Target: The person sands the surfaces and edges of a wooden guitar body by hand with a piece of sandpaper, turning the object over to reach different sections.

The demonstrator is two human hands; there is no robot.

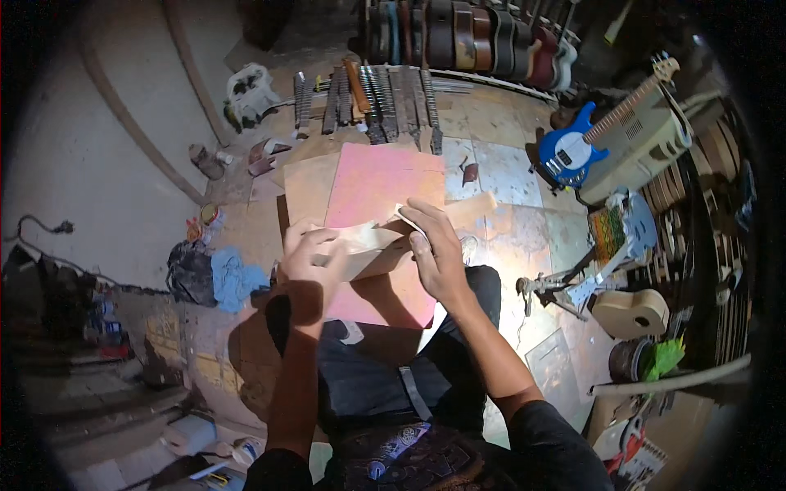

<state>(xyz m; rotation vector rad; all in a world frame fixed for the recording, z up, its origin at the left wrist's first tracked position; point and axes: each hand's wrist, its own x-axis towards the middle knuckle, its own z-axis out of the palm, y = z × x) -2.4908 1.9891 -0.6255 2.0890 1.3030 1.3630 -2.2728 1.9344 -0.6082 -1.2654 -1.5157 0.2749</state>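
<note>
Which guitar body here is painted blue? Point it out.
The blue guitar to the upper right, leaning against a beige box with its neck attached. The unfinished body lower right is bare pale wood with no neck.

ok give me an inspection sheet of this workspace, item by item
surface: patchy tiled floor, worn and stained
job's things: pale wooden piece held over a pink board on the lap
clutter: row of guitar necks, crumpled blue cloth, small tin
hands: left hand grips the wooden piece; right hand presses a folded sheet, maybe sandpaper, on it
cables: dark cable with plug at left wall
surroundings: blue electric guitar, rack of guitar bodies, unfinished body
</note>
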